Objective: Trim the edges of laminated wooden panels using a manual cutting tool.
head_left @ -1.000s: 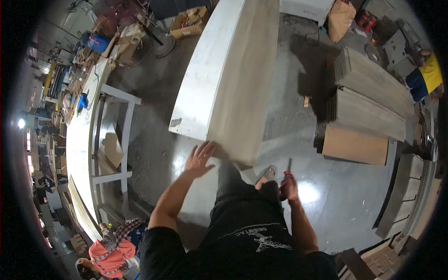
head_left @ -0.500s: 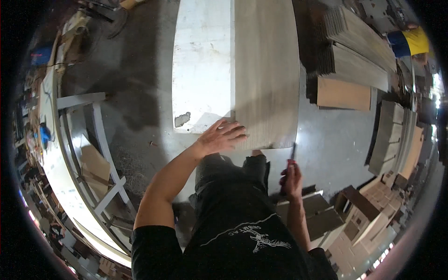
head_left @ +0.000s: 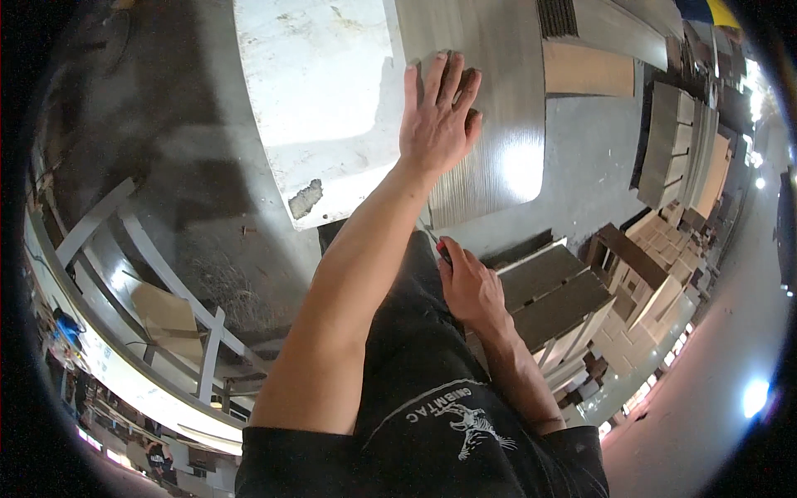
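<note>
Grey panel (head_left: 508,91), one, under five spread left fingers (head_left: 452,80); one red-handled tool (head_left: 442,247) in curled right fingers (head_left: 457,261).

Holds the left arm (head_left: 365,249) almost straight, slanting from near left toward far right. Spreads the left hand (head_left: 438,129) flat, back upward, with fingers (head_left: 452,79) fanned apart and pointing far, thumb (head_left: 473,126) out to the right. Angles the right forearm (head_left: 523,373) from near right toward far left, with the right hand (head_left: 473,286) nearer than the left, back upward, fingers curled inward.
</note>
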Demonstrator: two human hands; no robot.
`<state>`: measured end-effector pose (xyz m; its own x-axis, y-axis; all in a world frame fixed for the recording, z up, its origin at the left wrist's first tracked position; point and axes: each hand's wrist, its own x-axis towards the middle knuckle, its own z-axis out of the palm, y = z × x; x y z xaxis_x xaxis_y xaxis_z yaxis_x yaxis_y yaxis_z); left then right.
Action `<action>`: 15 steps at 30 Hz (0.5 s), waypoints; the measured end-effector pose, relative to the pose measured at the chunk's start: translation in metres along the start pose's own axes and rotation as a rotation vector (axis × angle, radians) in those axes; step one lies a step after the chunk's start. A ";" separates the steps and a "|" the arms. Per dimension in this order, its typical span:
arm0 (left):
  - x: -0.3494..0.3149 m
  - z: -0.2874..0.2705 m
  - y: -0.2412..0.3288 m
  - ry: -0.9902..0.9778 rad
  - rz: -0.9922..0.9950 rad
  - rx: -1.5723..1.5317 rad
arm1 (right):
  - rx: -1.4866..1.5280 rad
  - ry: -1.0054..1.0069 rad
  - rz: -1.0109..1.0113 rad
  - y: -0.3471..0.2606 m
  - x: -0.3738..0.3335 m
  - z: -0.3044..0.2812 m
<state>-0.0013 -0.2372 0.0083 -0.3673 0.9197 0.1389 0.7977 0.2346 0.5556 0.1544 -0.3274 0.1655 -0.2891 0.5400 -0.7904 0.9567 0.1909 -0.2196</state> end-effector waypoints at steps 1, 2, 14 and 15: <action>-0.002 0.001 0.002 0.009 -0.010 -0.001 | -0.078 -0.026 0.050 -0.001 0.001 0.001; -0.003 0.005 0.002 -0.002 -0.010 -0.015 | -0.079 -0.032 0.067 0.000 0.001 0.003; -0.003 0.010 -0.004 0.045 -0.020 -0.027 | -0.119 -0.069 0.163 -0.007 0.006 0.000; -0.003 0.010 -0.005 0.039 -0.021 -0.041 | -0.136 -0.053 0.164 -0.006 0.005 0.002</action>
<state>0.0008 -0.2376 -0.0028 -0.4027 0.9015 0.1584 0.7694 0.2396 0.5921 0.1472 -0.3273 0.1615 -0.1244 0.5300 -0.8388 0.9767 0.2146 -0.0092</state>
